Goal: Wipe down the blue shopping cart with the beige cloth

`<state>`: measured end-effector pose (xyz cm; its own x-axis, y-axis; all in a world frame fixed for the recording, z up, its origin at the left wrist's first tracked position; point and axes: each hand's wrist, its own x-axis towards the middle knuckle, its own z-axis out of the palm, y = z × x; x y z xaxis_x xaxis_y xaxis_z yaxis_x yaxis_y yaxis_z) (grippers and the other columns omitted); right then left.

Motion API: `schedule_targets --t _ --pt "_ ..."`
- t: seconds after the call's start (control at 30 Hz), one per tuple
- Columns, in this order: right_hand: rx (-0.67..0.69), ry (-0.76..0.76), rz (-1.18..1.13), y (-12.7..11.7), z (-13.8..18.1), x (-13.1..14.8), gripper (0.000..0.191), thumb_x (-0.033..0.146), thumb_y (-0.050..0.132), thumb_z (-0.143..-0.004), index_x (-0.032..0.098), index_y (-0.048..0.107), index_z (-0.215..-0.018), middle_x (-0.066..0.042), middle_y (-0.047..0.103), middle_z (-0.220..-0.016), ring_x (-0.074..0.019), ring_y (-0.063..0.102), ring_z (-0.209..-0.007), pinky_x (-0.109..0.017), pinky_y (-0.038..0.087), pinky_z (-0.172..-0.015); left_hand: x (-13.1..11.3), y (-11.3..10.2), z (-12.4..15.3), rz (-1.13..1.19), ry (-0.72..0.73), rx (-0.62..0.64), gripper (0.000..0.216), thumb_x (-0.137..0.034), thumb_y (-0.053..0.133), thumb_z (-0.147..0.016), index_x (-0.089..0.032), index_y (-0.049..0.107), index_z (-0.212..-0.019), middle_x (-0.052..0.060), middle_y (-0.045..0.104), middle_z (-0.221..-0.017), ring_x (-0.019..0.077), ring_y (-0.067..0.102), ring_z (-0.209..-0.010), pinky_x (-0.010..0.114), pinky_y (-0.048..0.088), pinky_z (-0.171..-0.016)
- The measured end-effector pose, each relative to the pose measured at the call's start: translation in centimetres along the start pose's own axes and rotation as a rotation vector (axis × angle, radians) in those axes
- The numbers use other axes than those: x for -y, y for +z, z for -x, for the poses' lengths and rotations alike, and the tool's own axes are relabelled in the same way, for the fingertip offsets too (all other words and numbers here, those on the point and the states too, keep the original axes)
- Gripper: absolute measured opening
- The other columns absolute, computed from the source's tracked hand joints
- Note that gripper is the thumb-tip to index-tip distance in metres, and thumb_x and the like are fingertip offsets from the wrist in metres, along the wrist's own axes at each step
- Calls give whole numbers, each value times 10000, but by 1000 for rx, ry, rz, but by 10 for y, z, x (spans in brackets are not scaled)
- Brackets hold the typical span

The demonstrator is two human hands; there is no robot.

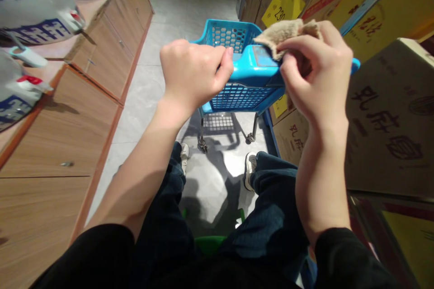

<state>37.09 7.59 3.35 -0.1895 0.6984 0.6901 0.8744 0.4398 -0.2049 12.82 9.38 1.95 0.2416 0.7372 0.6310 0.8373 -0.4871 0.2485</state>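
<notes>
A blue plastic shopping cart (252, 71) stands in front of me on the floor, its handle facing me. My left hand (196, 67) is wrapped round the left side of that handle. In my right hand (317, 70) is a crumpled tan cloth (283, 34), pinched between thumb and fingers. The cloth lies against the right part of the handle, beside a small rectangular panel on its top. Part of the cloth is hidden behind my fingers.
Wooden cabinets (64, 140) run along the left, with large white-and-blue containers (30, 4) on top. Cardboard boxes (386, 117) are stacked close on the right, with a yellow price sign (283, 3) among them. Grey floor (142, 86) lies between.
</notes>
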Motion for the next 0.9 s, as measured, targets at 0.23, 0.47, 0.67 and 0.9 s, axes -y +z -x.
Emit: schedule_targets --t 0.23,0.47,0.67,0.9 --pt "-57 25 125 10 3 0 263 351 543 -1039 217 764 -1089 -138 676 -1200 -325 672 -1115 -500 551 -962 -2 0 0 37 -38 35 444 -468 485 -1037 -299 658 -664 89 700 -644 281 662 -725 431 319 -631" --pt "17 -98 -43 4 4 11 312 409 495 -1107 238 756 -1103 -98 690 -1163 -276 663 -1109 -435 550 -972 1 1 0 5 6 -7 435 -489 492 -1034 -306 679 -685 71 682 -603 274 645 -698 424 304 -615" --pt "-92 68 75 5 0 -38 386 478 485 -1107 218 766 -1061 -114 677 -1126 -306 657 -1089 -472 533 -956 1 3 0 -1 -4 -16 445 -473 487 -1035 -302 663 -664 74 686 -613 271 631 -683 428 271 -624" --pt "23 -174 -21 9 4 18 312 423 499 -1106 257 759 -1156 -98 688 -1258 -295 661 -1185 -463 557 -996 3 4 -1 17 -7 -8 466 -495 479 -1060 -286 664 -687 68 673 -618 258 625 -709 434 289 -652"
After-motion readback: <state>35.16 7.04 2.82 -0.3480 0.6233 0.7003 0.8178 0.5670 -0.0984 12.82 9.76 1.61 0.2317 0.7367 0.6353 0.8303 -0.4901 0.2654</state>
